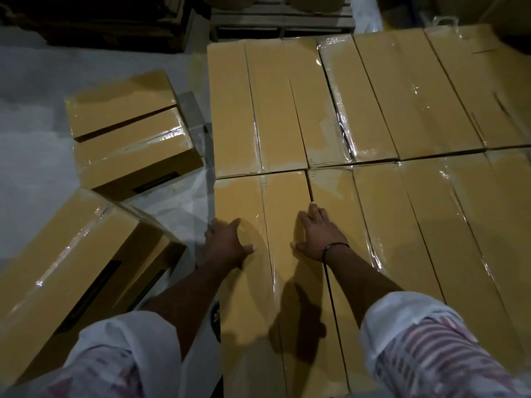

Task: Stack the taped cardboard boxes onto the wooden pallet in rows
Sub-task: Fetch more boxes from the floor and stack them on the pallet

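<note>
Left hand: the left hand point(227, 245) lies flat with fingers spread on the nearest long brown cardboard box sealed with clear tape point(284, 202), near its left edge; it grips nothing.
Right hand: the right hand point(319, 234) lies flat with fingers straight at the same box's right edge, where the neighbouring box begins; a thin dark wrist cord point(336, 247) circles the wrist.
Near row: the near row point(431, 225) shows three such boxes side by side, counting the one under the hands.
Far row: the far row point(402, 96) lies beyond the hands, butted against the near one; its count is unclear.
Loose boxes: two, on the grey floor point(43, 81) left of the left hand, one farther floor box point(126, 130) and one tilted nearer floor box point(66, 254).
Pallet under the rows: hidden.
</note>
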Tool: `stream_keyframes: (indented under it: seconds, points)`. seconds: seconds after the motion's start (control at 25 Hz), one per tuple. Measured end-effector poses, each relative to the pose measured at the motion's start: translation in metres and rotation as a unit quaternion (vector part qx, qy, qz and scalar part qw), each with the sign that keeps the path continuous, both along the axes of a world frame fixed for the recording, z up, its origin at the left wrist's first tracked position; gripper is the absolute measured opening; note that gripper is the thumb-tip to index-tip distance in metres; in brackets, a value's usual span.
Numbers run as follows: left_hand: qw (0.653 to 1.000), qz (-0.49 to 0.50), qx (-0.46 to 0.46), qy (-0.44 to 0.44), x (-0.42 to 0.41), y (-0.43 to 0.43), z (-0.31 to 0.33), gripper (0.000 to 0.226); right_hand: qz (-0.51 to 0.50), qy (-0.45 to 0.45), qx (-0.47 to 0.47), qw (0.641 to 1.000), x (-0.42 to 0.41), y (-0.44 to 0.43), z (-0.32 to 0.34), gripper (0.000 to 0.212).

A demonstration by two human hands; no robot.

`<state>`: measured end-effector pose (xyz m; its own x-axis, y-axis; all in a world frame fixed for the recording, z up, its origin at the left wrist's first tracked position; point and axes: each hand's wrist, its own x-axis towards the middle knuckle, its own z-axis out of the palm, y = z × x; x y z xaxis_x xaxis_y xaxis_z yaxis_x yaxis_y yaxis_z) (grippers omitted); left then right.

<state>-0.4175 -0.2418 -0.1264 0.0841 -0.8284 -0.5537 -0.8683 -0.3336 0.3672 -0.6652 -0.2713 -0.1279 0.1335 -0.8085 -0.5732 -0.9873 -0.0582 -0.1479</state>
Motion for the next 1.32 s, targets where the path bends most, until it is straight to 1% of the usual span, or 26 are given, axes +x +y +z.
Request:
stream_keyframes:
  seconds: [0.12, 0.28, 0.4, 0.48, 0.56, 0.72, 0.84, 0.96, 1.04, 1.16, 1.32]
  points:
    - [0.999, -0.017, -0.021, -0.018, 0.004, 0.003, -0.004, 0.090, -0.003, 0.007, 0.013, 1.000, 0.001, 0.000, 0.002, 0.103]
    - [0.998, -0.052, -0.035, -0.028, 0.015, 0.006, -0.009, 0.086, 0.000, 0.019, 0.013, 1.000, 0.005, 0.002, 0.001, 0.110]
    - [0.997, -0.076, 0.008, -0.032, 0.020, 0.002, -0.009, 0.090, 0.000, 0.025, 0.036, 0.999, 0.007, 0.000, 0.005, 0.113]
    - [0.992, -0.111, 0.053, -0.038, 0.024, -0.001, 0.000, 0.099, -0.012, 0.009, 0.060, 0.998, 0.009, -0.001, 0.014, 0.112]
    - [0.988, -0.134, 0.062, -0.050, 0.026, 0.000, 0.013, 0.104, -0.021, -0.015, 0.052, 0.998, 0.017, 0.006, 0.026, 0.108]
    - [0.991, -0.109, -0.028, -0.079, 0.012, 0.029, 0.054, 0.093, 0.004, -0.043, -0.010, 0.999, 0.031, 0.045, 0.062, 0.092]
    - [0.989, -0.123, -0.029, -0.075, 0.000, 0.072, 0.098, 0.087, 0.048, -0.057, -0.021, 0.997, 0.028, 0.074, 0.098, 0.087]
    - [0.980, -0.153, -0.048, -0.116, -0.004, 0.107, 0.145, 0.080, 0.122, -0.061, -0.048, 0.990, 0.024, 0.090, 0.137, 0.083]
    - [0.971, -0.172, -0.074, -0.147, -0.008, 0.121, 0.170, 0.078, 0.132, -0.069, -0.084, 0.985, 0.024, 0.094, 0.164, 0.079]
    - [0.975, -0.130, -0.098, -0.150, -0.014, 0.129, 0.200, 0.079, 0.110, -0.097, -0.119, 0.982, 0.025, 0.099, 0.197, 0.078]
    - [0.973, -0.082, -0.157, -0.145, -0.016, 0.142, 0.229, 0.078, 0.125, -0.115, -0.153, 0.974, 0.038, 0.109, 0.229, 0.074]
